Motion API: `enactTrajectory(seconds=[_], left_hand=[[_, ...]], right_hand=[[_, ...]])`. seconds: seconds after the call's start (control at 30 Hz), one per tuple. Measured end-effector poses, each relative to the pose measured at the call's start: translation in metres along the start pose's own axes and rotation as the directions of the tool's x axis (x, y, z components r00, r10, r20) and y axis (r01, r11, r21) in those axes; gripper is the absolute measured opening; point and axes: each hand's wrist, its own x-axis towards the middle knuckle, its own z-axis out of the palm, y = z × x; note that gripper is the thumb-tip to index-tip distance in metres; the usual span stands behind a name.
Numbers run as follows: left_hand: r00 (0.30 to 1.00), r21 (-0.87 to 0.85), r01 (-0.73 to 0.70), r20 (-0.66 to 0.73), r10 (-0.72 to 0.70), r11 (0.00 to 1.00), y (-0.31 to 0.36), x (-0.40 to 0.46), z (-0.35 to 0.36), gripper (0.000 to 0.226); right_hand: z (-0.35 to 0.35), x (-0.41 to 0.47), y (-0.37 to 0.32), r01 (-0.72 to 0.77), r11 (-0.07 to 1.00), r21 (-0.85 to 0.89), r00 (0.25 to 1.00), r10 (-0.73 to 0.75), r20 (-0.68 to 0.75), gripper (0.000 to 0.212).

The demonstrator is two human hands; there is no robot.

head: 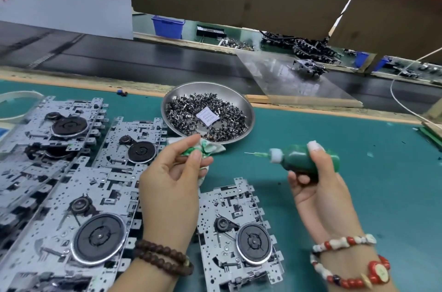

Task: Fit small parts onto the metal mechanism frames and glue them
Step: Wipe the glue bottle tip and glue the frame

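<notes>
My right hand (318, 186) grips a green glue bottle (308, 160) whose thin needle tip (251, 153) points left. My left hand (174, 172) pinches a white cloth stained green (210, 148), just left of the needle tip. Below both hands one metal mechanism frame (239, 232) with a black flywheel lies on the green mat. Several more frames (71, 196) are stacked and spread on the left. A round steel dish (248, 110) beyond the hands holds many small dark metal parts (186, 110) and a white paper packet.
Behind the green mat (358, 196) runs a wooden edge and a black conveyor belt (143, 57) with a clear plastic sheet (299, 81). Blue bins, a white sign and dark assemblies stand farther back. A white cable (401, 100) curves at the right.
</notes>
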Motion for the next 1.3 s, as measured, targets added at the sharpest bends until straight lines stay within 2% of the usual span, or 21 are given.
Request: enactTrajectory(seconds=[0.03,0.17,0.3,0.43,0.57,0.7,0.9,1.3], left_hand=[[1.000,0.034,-0.010,0.013,0.009,0.999,-0.001,0.000,0.000,0.028],[0.997,0.179,-0.064,0.051,0.055,0.982,-0.003,-0.002,-0.002,0.031],[0.993,0.256,-0.114,0.070,0.099,0.960,-0.004,-0.004,-0.007,0.036],[0.987,0.373,-0.085,0.160,0.026,0.924,-0.006,-0.006,-0.007,0.027],[0.960,0.513,-0.106,0.275,-0.046,0.852,-0.007,-0.016,-0.005,0.045],[0.945,0.592,-0.122,0.314,-0.088,0.797,-0.002,-0.022,-0.006,0.053],[0.945,0.634,-0.140,0.316,-0.089,0.761,-0.001,-0.023,-0.011,0.054],[0.946,0.645,-0.162,0.318,-0.069,0.747,-0.006,-0.021,-0.011,0.054]], right_hand=[[-0.003,0.001,-0.002,-0.009,1.000,0.006,1.000,0.009,-0.005,0.015],[-0.015,-0.002,-0.001,-0.036,0.999,0.001,0.999,0.036,-0.018,0.020],[-0.023,-0.009,0.003,0.060,0.994,-0.090,0.998,-0.063,-0.023,0.016],[-0.024,-0.012,0.006,0.208,0.949,-0.238,0.975,-0.220,-0.025,0.019],[-0.027,-0.012,0.009,0.257,0.906,-0.337,0.962,-0.271,0.005,0.014],[-0.029,-0.011,0.011,0.288,0.876,-0.385,0.954,-0.296,0.041,0.015],[-0.028,-0.011,0.012,0.318,0.854,-0.412,0.947,-0.305,0.098,0.015],[-0.029,-0.010,0.014,0.337,0.837,-0.430,0.940,-0.322,0.111,0.013]])
